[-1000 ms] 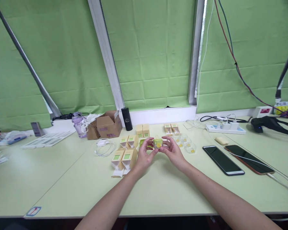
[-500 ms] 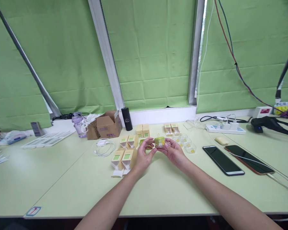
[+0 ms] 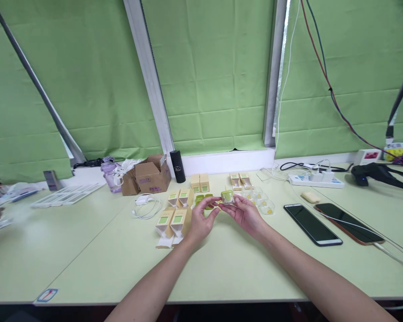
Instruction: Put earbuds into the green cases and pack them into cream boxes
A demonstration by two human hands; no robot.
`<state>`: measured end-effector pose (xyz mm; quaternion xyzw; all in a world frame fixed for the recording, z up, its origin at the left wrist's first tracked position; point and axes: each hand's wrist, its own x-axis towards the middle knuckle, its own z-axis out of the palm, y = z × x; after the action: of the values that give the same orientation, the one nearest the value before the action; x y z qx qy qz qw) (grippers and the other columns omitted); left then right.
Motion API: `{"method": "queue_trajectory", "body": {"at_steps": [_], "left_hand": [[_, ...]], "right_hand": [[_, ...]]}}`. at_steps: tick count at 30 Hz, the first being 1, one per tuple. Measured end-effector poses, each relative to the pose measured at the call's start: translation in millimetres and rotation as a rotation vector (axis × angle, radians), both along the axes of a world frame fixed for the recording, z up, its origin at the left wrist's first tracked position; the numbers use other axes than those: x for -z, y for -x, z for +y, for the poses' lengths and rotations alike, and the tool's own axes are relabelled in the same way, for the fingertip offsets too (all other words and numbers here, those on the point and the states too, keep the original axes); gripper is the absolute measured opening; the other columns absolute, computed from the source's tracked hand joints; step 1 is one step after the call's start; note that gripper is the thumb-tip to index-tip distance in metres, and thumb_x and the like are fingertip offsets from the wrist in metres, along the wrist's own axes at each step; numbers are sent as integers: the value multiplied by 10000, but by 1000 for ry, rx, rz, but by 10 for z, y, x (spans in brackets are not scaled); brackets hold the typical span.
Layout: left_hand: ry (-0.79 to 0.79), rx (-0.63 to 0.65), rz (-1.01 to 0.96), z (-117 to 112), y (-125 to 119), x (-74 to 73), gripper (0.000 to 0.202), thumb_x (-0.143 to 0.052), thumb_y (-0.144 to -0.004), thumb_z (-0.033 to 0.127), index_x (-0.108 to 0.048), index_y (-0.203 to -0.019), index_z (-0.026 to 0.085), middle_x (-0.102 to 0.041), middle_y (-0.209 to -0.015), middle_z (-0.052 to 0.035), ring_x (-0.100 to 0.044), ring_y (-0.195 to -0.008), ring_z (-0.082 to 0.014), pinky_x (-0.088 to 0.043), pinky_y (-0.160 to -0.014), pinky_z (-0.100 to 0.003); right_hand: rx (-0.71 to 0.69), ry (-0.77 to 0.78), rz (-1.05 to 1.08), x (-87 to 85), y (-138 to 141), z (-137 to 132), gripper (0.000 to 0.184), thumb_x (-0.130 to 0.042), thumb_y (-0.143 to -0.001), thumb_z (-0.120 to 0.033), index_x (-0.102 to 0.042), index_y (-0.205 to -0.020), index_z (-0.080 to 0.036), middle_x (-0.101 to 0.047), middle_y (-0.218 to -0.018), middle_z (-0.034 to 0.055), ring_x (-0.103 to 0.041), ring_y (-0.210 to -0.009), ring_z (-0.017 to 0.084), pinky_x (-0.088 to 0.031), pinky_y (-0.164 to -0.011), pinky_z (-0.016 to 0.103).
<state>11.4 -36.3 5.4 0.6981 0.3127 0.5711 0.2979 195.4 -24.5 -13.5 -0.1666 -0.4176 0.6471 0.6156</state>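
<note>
My right hand (image 3: pixel 246 215) grips a small clear container with a green lid (image 3: pixel 227 195) between thumb and fingers, above the table. Close on its left is my left hand (image 3: pixel 201 220), thumb and forefinger curled toward each other. A tiny yellow piece (image 3: pixel 219 203) shows at the left fingertips; what it is stays unclear. Partly behind the left hand lie several green lids (image 3: pixel 199 197). Clear cups with yellow spots (image 3: pixel 266 206) stand right of the right hand. Left of my left hand are open cream cartons with green labels (image 3: pixel 170 221).
More cream cartons (image 3: pixel 199 183) stand farther back, near a black cylinder (image 3: pixel 177 167) and a brown cardboard box (image 3: pixel 152 175). A white charger cable (image 3: pixel 147 209) lies at left. Two phones (image 3: pixel 312 224) and a power strip (image 3: pixel 317 180) occupy the right side.
The green-lidded container has turned and shifted slightly right in my right hand. My left fingers have come away from its side. A brown shape has appeared at the far left edge.
</note>
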Motion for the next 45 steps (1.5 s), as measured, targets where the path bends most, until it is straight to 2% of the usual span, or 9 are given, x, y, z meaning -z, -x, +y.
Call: {"method": "queue_trajectory", "body": {"at_steps": [6, 10, 19, 27, 32, 38, 41, 45], "left_hand": [[-44, -16, 44, 5, 12, 18, 257, -710, -931, 284, -741, -1173, 205, -767, -1181, -110, -706, -1059, -234, -555, -965, -392], [-51, -26, 59, 10, 15, 25, 255, -705, -935, 282, -742, -1176, 204, -768, -1184, -114, -709, -1059, -236, -558, -969, -400], [-31, -33, 43, 40, 14, 48, 266, -710, -929, 311, -724, -1168, 194, -757, -1171, -116, -704, -1031, -225, -563, -947, -382], [5, -59, 47, 38, 3, 36, 292, -702, -935, 356, -701, -1177, 192, -745, -1181, -122, -700, -1062, -238, -558, -941, -386], [46, -41, 68, 39, -14, 32, 333, -694, -947, 388, -680, -1215, 190, -739, -1239, -138, -700, -1132, -256, -557, -948, -392], [113, -22, 33, 71, -34, 51, 387, -707, -934, 421, -656, -1225, 172, -753, -1202, -157, -729, -1091, -265, -571, -929, -398], [180, -38, 15, 112, -38, 95, 449, -749, -899, 444, -653, -1237, 165, -760, -1178, -161, -736, -1073, -273, -579, -913, -400], [259, 8, -52, 150, -41, 143, 531, -787, -862, 485, -651, -1255, 154, -760, -1161, -163, -744, -1050, -273, -606, -875, -389]], "right_hand": [[-52, 10, 52, 36, -29, 23, 176, -770, -911, -306, -714, -1022, -181, -804, -1107, 121, -789, -1052, 312, -555, -1110, 546], [-53, 23, 60, 23, -28, 17, 163, -768, -912, -295, -730, -1025, -183, -805, -1105, 116, -789, -1050, 310, -559, -1106, 538], [-19, 19, 11, -33, -17, -35, 260, -832, -861, -376, -733, -1036, -210, -800, -1127, 91, -777, -1077, 286, -521, -1133, 514], [20, 3, -25, -68, 17, -82, 405, -900, -770, -426, -723, -1065, -213, -797, -1090, 84, -776, -1037, 290, -499, -1132, 554], [160, -27, -81, -17, 58, -66, 504, -933, -720, -450, -662, -1088, -239, -785, -1066, 72, -765, -989, 267, -564, -1039, 545], [411, -93, -251, 23, 101, -16, 555, -974, -619, -444, -586, -967, -255, -707, -941, 14, -708, -843, 199, -620, -802, 379], [503, -166, -365, 17, 120, -61, 525, -948, -657, -431, -586, -993, -255, -661, -1003, 20, -684, -866, 193, -607, -752, 343], [599, -301, -564, 12, 113, -145, 498, -918, -717, -389, -584, -1064, -262, -642, -1073, 34, -657, -911, 205, -600, -782, 371]]}}
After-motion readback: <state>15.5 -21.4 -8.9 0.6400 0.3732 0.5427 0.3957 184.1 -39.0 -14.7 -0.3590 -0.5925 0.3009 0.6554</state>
